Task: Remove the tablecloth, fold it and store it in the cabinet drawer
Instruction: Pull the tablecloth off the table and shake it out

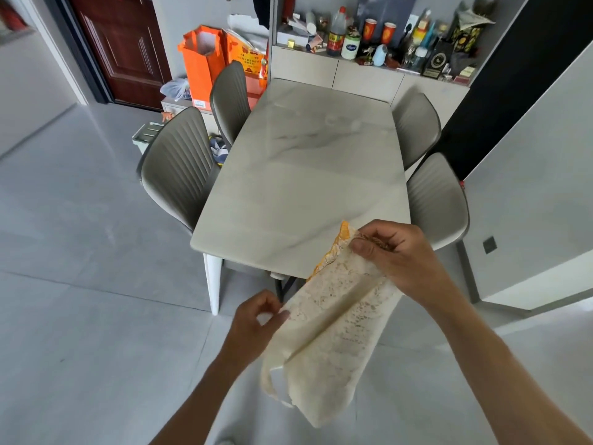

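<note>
The tablecloth point(333, 329) is a cream, lacy-patterned cloth with an orange edge, folded into a long narrow strip. It hangs in the air in front of the near end of the marble table point(298, 175). My right hand point(394, 255) grips its upper end over the table's near right corner. My left hand point(256, 319) pinches the strip's left edge lower down. The strip's lower end dangles free above the floor. The table top is bare. A light cabinet point(353, 75) with flat fronts stands behind the table's far end.
Grey chairs stand on both sides of the table, two on the left point(179, 168) and two on the right point(436, 200). Bottles, cups and boxes crowd the cabinet top point(378, 43). Orange bags point(205, 59) sit at the back left near a dark red door point(122, 46). Grey tiled floor lies to the left.
</note>
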Action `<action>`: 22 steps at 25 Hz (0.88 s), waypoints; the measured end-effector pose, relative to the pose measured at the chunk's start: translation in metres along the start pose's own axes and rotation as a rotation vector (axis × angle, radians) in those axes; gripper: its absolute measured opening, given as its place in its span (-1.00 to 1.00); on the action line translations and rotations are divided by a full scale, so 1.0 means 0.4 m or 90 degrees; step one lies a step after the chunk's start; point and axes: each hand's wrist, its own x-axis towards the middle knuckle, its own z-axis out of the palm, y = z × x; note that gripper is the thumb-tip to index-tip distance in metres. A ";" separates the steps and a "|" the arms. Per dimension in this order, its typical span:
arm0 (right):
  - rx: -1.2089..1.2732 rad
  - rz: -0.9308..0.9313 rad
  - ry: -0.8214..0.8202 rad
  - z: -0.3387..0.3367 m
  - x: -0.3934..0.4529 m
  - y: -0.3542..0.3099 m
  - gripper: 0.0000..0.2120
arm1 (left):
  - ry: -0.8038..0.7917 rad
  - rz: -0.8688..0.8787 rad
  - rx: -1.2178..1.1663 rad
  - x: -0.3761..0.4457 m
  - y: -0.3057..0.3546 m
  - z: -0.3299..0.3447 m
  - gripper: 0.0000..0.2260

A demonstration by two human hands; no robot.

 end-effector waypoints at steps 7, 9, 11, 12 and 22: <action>0.043 0.037 -0.117 0.034 -0.012 0.021 -0.80 | -0.183 0.074 -0.225 0.068 0.231 -0.015 -0.82; 0.054 0.029 -0.133 0.030 -0.021 0.021 -0.80 | -0.190 0.066 -0.289 0.080 0.277 0.000 -0.76; 0.049 0.030 -0.128 0.020 -0.027 0.019 -0.79 | -0.212 0.013 -0.376 0.074 0.283 0.005 -0.66; 0.042 0.035 -0.122 0.013 -0.032 0.018 -0.78 | -0.217 0.003 -0.397 0.067 0.283 0.007 -0.66; -0.031 -0.029 0.221 0.116 -0.137 0.064 -0.91 | -0.082 0.041 -0.228 0.035 0.336 0.027 -0.92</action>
